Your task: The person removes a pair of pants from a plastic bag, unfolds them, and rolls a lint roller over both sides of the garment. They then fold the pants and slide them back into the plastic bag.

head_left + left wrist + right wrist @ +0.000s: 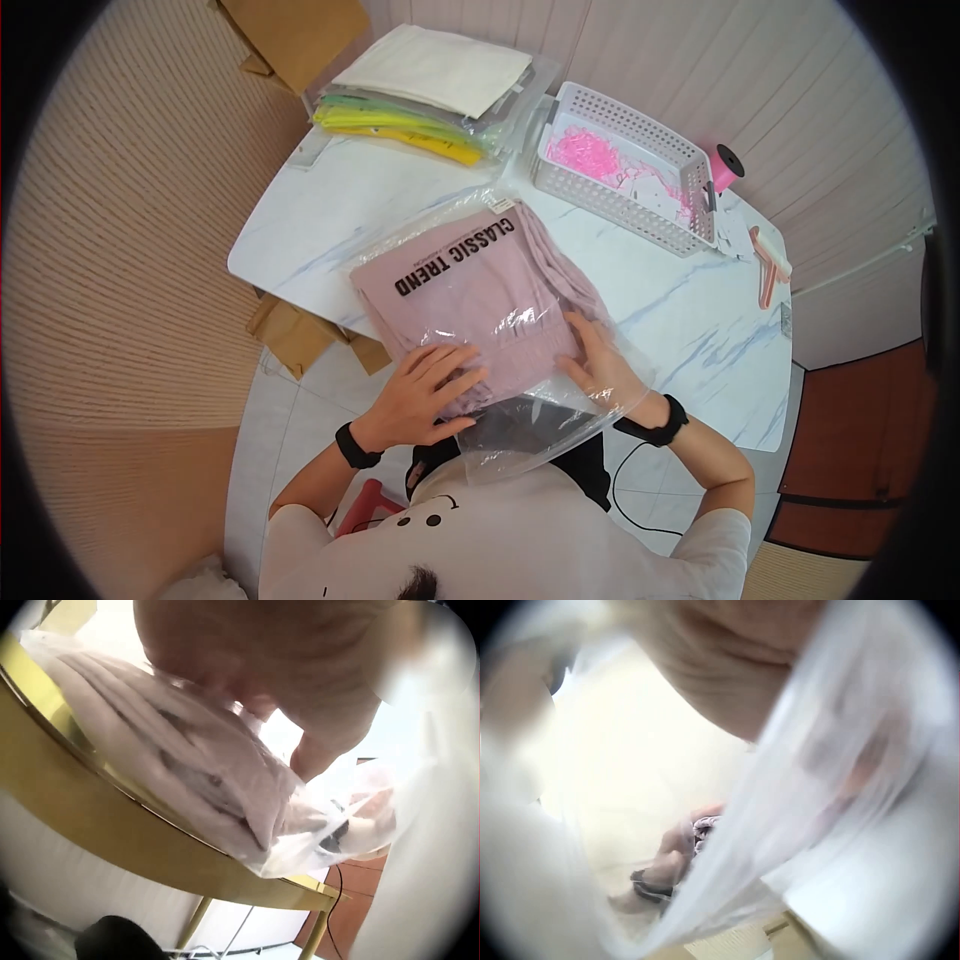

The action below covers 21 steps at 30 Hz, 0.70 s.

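Both hands rest at the near, open end of a clear plastic bag [520,300] that lies on the white marble table [690,330]. Inside the bag is a folded pink garment [470,285] printed "CLASSIC TREND".

Left hand [425,395]: fingers spread and slightly bent, pressing down on the garment's near end; it grips nothing.

Right hand [600,360]: lies flat, fingers extended, under the bag's film against the garment's right edge.

Beyond the bag stand a white perforated basket [620,195] holding pink shredded filler, and a stack of bagged garments [430,90].
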Each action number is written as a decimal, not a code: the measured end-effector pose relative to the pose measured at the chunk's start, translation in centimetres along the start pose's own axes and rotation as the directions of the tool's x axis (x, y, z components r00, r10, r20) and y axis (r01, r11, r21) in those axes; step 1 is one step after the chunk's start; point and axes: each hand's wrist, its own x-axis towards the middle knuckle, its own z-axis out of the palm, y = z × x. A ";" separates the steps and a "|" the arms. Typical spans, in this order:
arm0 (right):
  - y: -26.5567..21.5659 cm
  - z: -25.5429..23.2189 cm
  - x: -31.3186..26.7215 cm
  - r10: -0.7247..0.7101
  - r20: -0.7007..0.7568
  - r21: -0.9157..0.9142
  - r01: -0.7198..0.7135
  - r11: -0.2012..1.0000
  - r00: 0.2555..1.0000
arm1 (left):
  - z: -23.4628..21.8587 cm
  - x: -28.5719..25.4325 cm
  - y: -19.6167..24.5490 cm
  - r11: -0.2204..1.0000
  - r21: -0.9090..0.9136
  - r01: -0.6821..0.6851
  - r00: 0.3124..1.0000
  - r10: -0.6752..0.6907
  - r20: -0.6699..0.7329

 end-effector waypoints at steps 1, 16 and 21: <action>-1.2 -0.9 -0.6 0.122 0.127 0.058 -0.130 0.990 0.984 | 0.1 -1.1 -0.1 1.000 0.007 -0.010 0.999 0.011 -0.034; 0.0 -5.5 -7.1 0.188 -0.168 -0.379 -0.239 0.894 0.968 | 3.3 -3.1 0.9 0.953 0.077 -0.292 0.952 0.298 -0.065; -0.7 -3.4 -5.7 0.258 0.066 0.152 -0.265 0.952 0.964 | 3.9 0.2 4.0 0.939 -0.131 -0.317 0.947 0.304 -0.107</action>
